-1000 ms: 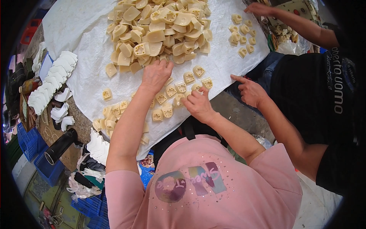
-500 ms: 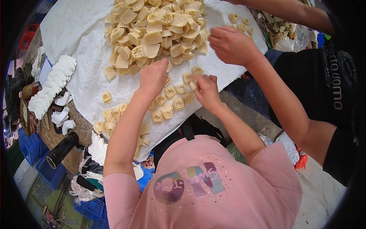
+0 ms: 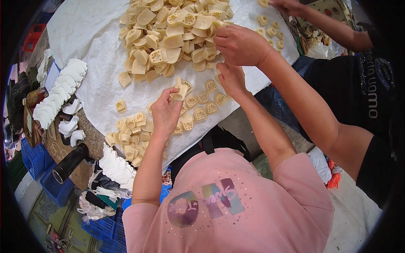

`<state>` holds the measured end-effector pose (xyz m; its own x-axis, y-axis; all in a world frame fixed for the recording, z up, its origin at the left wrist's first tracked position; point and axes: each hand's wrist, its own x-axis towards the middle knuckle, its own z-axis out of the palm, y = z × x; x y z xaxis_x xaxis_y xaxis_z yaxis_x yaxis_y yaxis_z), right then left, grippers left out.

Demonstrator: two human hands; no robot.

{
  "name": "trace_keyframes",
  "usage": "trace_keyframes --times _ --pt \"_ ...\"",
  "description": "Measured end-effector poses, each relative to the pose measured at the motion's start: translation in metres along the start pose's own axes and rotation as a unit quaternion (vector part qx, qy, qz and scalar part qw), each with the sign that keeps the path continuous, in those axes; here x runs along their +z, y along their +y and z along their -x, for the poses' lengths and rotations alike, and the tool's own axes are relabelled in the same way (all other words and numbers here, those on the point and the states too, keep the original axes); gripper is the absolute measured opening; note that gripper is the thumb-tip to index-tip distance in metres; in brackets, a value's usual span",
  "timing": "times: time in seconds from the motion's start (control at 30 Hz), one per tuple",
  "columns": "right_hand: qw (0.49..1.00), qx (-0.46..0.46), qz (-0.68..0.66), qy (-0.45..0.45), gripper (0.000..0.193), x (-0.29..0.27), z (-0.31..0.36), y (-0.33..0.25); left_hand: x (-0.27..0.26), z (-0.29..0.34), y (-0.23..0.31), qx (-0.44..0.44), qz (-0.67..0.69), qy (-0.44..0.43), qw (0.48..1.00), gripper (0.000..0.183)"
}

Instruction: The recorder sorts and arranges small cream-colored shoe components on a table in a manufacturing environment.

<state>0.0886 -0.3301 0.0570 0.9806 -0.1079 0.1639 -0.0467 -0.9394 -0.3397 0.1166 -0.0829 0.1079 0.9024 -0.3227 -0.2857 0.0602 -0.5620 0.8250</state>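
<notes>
My left hand [image 3: 165, 111] is closed on a cream plastic heel piece [image 3: 182, 90], held between thumb and fingers above the white sheet [image 3: 99, 55]. At least one more piece touches it, though the overlap makes them hard to part. To the right, the fingers of my right hand [image 3: 233, 80] are closed at another cream piece [image 3: 218, 75], mostly hidden by the hand. Between my hands lie short rows of D-shaped heel pieces [image 3: 199, 113], their hollow, ribbed faces up. A loose group of them [image 3: 130, 130] lies by my left forearm.
A big heap of cream pieces [image 3: 168, 38] fills the far middle. A co-worker's hand [image 3: 240, 44] reaches to its right edge, just beyond my right hand; the other hand [image 3: 287, 6] is farther back. White stacked shapes [image 3: 61, 92], a black tube [image 3: 69, 162] and blue baskets [image 3: 55, 185] stand left.
My left hand has drawn back from the heap's edge and turned, showing the held piece. My right hand has moved away from me, beyond the rows. The co-worker's nearer hand has moved left to the heap.
</notes>
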Motion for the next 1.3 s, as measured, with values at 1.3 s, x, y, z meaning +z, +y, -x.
trace_keyframes --times 1.3 --pt "0.998 0.032 -0.017 0.054 0.042 -0.022 -0.027 -0.023 0.095 0.036 -0.008 0.251 -0.226 -0.125 0.933 0.007"
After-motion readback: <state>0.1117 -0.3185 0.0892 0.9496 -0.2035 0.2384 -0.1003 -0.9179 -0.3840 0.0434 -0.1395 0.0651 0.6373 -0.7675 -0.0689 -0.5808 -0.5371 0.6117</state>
